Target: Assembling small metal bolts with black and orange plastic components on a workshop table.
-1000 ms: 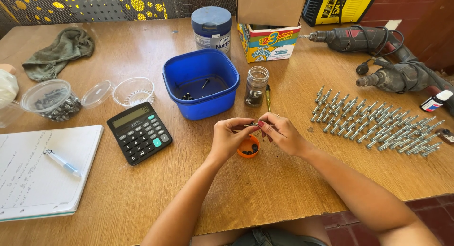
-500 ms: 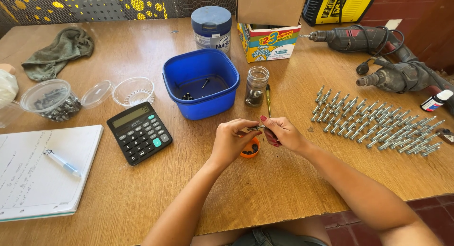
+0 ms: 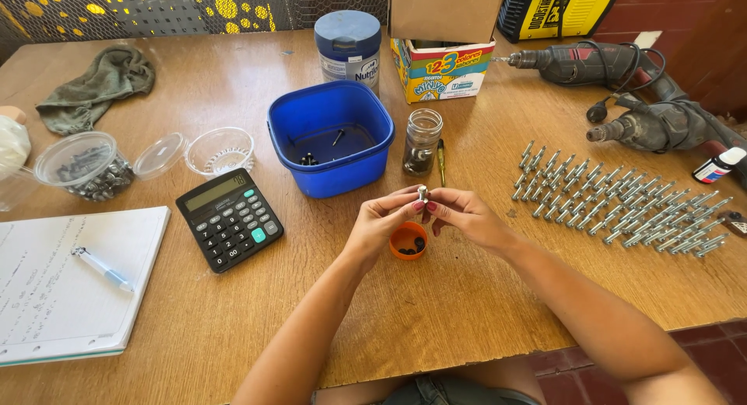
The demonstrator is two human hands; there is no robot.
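Metal bolt pinched between both hands' fingertips.

Orange cap — half behind fingers

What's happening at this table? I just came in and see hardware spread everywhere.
A person seated at the wooden table holds a small silver metal bolt between the fingers of the left hand and right hand, just above a little round orange cap with dark bits in it. Rows of silver bolts lie to the right. A blue plastic tub, a small glass jar and a black calculator sit nearby.
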